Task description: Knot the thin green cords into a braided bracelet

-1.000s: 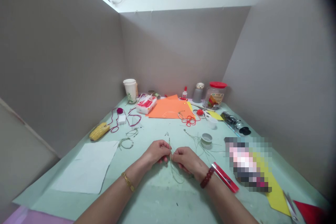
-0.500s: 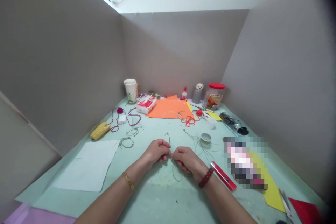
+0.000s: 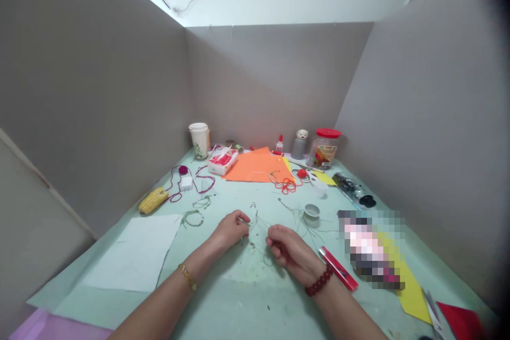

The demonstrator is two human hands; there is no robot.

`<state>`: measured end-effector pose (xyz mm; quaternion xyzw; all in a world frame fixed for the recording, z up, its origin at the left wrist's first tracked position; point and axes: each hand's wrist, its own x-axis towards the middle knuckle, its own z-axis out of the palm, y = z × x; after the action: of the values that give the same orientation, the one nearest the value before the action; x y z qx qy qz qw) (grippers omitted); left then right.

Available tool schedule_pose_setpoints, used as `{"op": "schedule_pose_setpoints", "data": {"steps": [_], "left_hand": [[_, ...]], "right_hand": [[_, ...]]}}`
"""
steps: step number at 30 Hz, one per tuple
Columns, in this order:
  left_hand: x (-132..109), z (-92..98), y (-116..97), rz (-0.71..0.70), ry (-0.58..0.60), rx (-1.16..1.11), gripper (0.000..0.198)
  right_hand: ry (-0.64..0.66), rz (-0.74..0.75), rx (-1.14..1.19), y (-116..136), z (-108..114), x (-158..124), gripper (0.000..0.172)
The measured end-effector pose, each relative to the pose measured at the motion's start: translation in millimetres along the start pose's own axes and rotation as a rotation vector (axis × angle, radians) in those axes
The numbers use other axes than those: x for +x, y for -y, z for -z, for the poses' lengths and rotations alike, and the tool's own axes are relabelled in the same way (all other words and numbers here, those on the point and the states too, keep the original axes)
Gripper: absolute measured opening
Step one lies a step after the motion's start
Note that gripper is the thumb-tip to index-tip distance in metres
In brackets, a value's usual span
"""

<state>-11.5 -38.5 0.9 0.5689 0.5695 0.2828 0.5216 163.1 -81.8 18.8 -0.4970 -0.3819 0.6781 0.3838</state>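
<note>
Right hand (image 3: 294, 253) pinching the thin greenish cord (image 3: 257, 216), left hand (image 3: 230, 232) loosely curled, hold impossible to tell, apparently working the cord apart, next calling for steady tension

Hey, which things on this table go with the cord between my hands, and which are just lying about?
Likely part of it:
thin cord between your left hand and right hand
round spool
loose strands near the spool

Probably just lying about:
yellow corn cob
white cup
tissue pack
orange paper
glue bottle
red-lidded jar
</note>
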Motion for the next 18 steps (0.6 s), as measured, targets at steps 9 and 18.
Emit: {"op": "schedule_pose_setpoints", "data": {"steps": [9, 18], "left_hand": [[1.8, 4.1, 4.5, -0.073, -0.004, 0.087, 0.012], [-8.3, 0.1, -4.4, 0.077, 0.218, -0.428, 0.018]], "right_hand": [[-0.011, -0.036, -0.063, -1.4, 1.7, -7.9, 0.018], [0.045, -0.070, -0.077, -1.8, 4.1, -16.9, 0.019]]}}
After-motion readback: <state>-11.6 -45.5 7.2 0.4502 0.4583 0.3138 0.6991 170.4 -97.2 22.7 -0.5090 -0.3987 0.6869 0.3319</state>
